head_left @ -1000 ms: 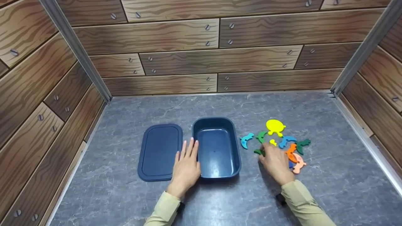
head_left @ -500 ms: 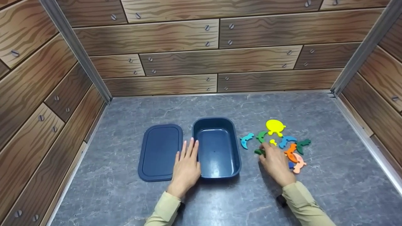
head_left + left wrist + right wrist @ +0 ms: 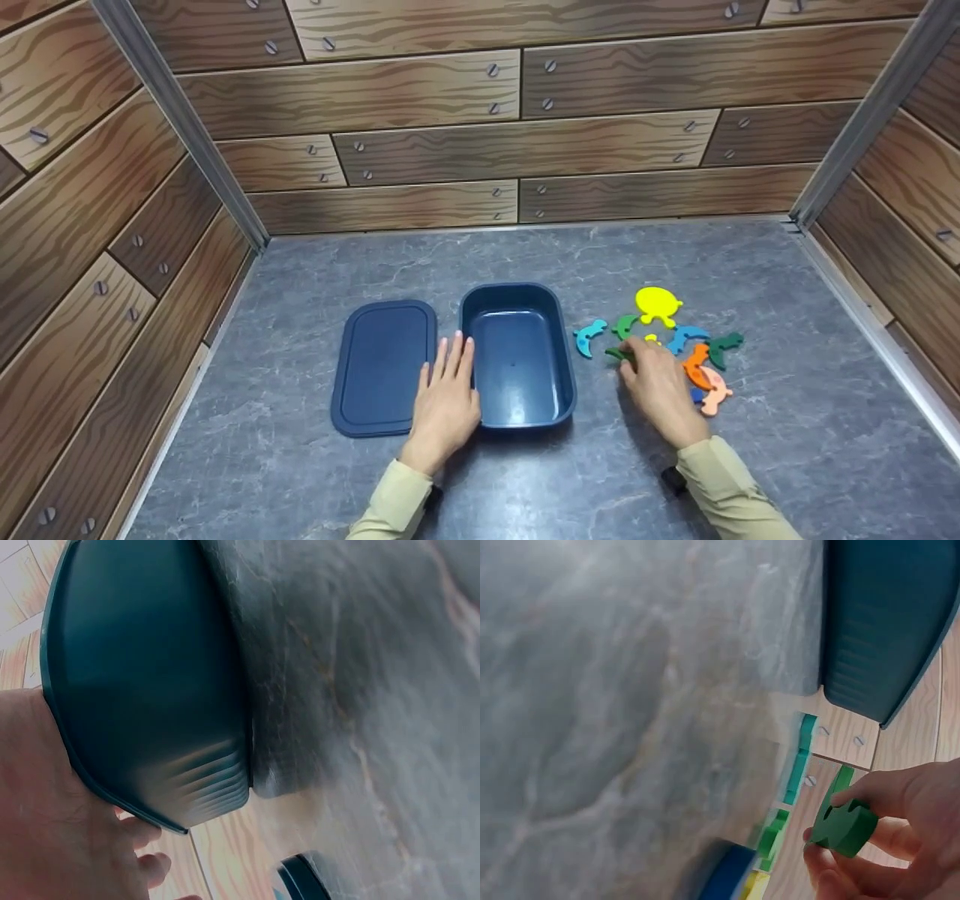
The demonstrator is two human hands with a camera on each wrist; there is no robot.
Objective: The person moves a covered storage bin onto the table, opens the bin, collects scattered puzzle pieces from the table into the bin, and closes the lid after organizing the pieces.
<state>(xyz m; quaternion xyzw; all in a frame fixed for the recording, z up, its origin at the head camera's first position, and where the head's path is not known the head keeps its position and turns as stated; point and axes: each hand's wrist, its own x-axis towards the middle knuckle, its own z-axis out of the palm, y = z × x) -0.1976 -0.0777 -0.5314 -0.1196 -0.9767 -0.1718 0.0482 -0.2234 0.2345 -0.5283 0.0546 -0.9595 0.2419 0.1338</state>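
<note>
Backdrop: wood-print walls (image 3: 420, 150) behind a grey marbled table (image 3: 300, 480).
Green piece (image 3: 847, 829): right of the blue box (image 3: 514, 360), pinched in the right hand (image 3: 660, 386); probably light, stiff, smooth; best gripped by its edges.
Left hand (image 3: 446, 405): fingers straight, at the box's left rim.
Box: uncovered, bare floor showing; lid (image 3: 384, 367) lies left.

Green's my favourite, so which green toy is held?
The pinched toy in the right hand; the green toy beyond and dark green toy rightward aren't held.

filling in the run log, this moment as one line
left hand: at left side of blue container; right hand: pinching green toy piece; blue lid: off, left of container; yellow turtle: on table
</note>
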